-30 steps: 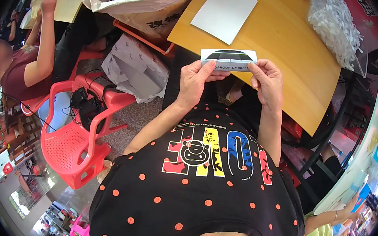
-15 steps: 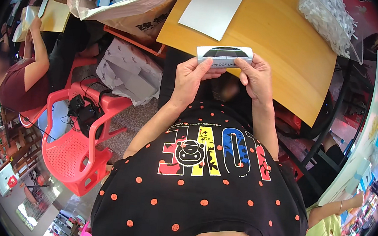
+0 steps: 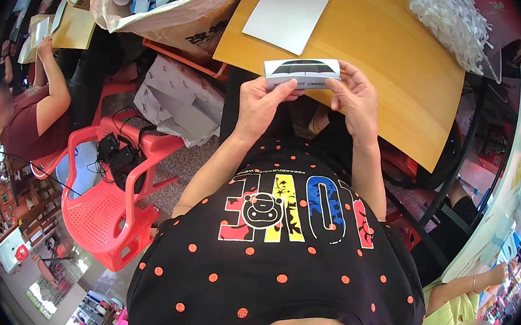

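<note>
A white paper sleeve [image 3: 303, 71], printed with a black umbrella, is held level just over the near edge of the wooden table. My left hand [image 3: 261, 104] grips its left part, thumb on the lower front and fingers underneath. At the right end my right hand [image 3: 360, 104] closes on it, the thumb near the lower corner and the index finger at the upper corner. Farther back on the table lies a stack of plain white sheets [image 3: 289, 13]. The inside of the sleeve is hidden.
An open sack [image 3: 154, 27] at the far left holds several rolled blue and white sleeves. White strips fill a clear bag [image 3: 451, 33] at the table's far right. A red chair [image 3: 102, 213] with black cables stands at my left. Other people sit on both sides.
Both hands have shifted the sleeve slightly left and away from me. My right thumb now sits nearer the sleeve's right end, with the index finger raised at its upper corner.
</note>
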`<state>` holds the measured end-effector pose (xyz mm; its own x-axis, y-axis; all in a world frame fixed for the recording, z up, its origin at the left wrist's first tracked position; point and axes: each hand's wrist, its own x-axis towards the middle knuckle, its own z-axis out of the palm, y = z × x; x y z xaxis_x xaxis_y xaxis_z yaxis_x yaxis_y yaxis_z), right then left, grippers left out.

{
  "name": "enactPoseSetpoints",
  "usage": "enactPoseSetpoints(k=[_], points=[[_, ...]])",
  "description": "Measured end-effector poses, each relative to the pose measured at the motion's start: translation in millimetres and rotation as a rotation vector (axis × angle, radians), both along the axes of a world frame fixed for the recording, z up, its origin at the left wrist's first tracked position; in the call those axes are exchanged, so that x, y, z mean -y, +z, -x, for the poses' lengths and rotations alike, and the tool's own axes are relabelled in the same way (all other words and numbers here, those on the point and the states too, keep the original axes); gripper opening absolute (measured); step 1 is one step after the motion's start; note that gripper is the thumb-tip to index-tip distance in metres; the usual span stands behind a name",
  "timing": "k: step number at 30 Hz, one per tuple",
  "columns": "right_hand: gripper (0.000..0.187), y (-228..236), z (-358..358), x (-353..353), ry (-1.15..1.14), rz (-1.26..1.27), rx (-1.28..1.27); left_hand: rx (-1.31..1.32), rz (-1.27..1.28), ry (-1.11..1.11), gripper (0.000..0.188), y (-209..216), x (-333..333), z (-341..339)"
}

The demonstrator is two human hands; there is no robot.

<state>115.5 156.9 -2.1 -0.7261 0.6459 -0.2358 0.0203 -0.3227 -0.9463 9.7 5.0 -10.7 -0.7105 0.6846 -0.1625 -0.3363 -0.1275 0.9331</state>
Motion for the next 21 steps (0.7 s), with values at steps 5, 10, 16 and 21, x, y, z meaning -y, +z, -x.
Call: enactPoseSetpoints(k=[5,10,16,21], points=[[0.023,10,-10,-8,0.066,-0.931,0.215,-0.115,0.003,0.046,0.02,-4,5,4],[0.012,13,-6,-13,0.159,-1.163,0.063,-0.481,0.158,0.034,0.019,0,3,5],[0.012,8,-3,-24,0.344,-1.305,-0.017,-0.702,0.229,0.072,0.018,-2,6,9],[0.015,11,4,-29,0.372,-1.355,-0.008,-0.591,0.166,0.066,0.018,9,-1,2]])
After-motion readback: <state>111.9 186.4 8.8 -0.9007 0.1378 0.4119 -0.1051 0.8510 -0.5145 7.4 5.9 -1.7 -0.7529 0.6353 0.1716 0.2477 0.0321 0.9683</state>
